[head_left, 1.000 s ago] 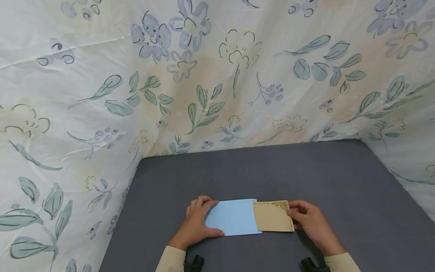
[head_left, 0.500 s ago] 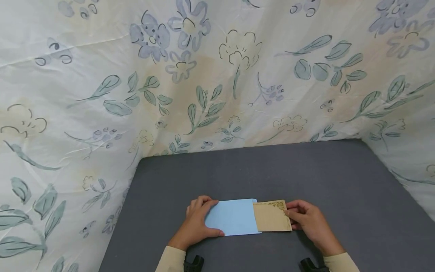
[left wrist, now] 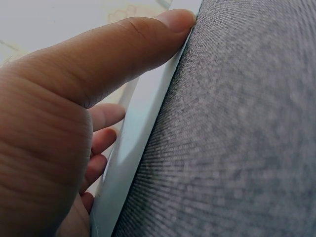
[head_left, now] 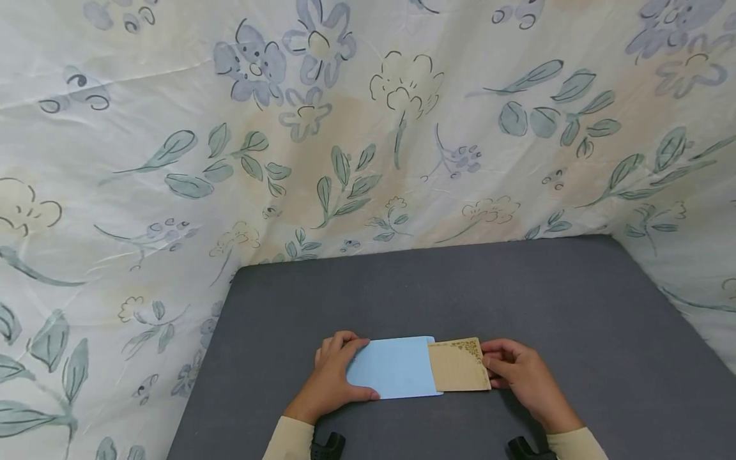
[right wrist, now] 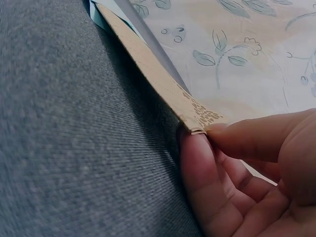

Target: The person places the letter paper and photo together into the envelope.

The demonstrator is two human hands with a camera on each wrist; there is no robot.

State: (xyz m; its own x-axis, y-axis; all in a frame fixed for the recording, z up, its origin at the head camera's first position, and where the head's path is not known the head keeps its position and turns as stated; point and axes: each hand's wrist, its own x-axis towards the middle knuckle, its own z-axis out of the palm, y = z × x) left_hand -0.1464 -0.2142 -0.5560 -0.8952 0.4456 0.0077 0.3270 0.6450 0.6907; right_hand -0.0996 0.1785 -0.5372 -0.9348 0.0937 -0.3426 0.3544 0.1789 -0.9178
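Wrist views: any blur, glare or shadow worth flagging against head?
Left wrist: table blurred toward lower right, curtain washed out. Right wrist: dark shadow beneath card, table soft at lower left. Head: fairly even light, shadow below right hand.

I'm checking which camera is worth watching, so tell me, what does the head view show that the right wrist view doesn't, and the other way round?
Only the head view shows the left hand on the blue envelope's left end, plus both cream sleeves.

Only the right wrist view clearly shows a fingertip beneath the tan card's end.

Both show the right hand, the card, at least part of the envelope, the gray table and the floral cloth.
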